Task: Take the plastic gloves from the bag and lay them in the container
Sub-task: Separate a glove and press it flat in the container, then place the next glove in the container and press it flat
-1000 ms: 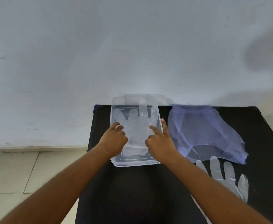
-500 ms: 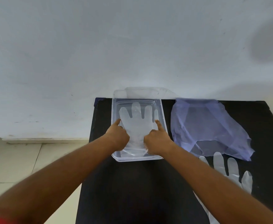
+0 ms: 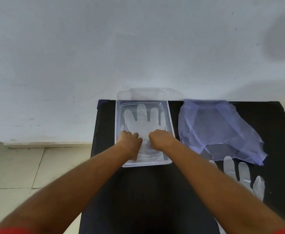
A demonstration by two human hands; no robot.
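A clear plastic container (image 3: pixel 170 127) sits at the back of the black table (image 3: pixel 155 196). A translucent plastic glove (image 3: pixel 142 118) lies flat inside it, fingers pointing away from me. My left hand (image 3: pixel 130 143) and my right hand (image 3: pixel 162 139) are both inside the container, fingers curled under, resting on the glove's lower palm. I cannot see whether they pinch the plastic. To the right lies the pale blue plastic bag (image 3: pixel 219 129), crumpled and flat. A second plastic glove (image 3: pixel 239 173) lies on the table just in front of the bag, partly hidden by my right forearm.
A clear lid (image 3: pixel 148 92) leans against the white wall (image 3: pixel 138 48) behind the container. The table's left edge drops to a tiled floor (image 3: pixel 28 166). Bare black table top stretches between my forearms toward me.
Both hands slid back toward me along the glove. The index fingers that pointed out earlier are now curled in. The view also shifted a little.
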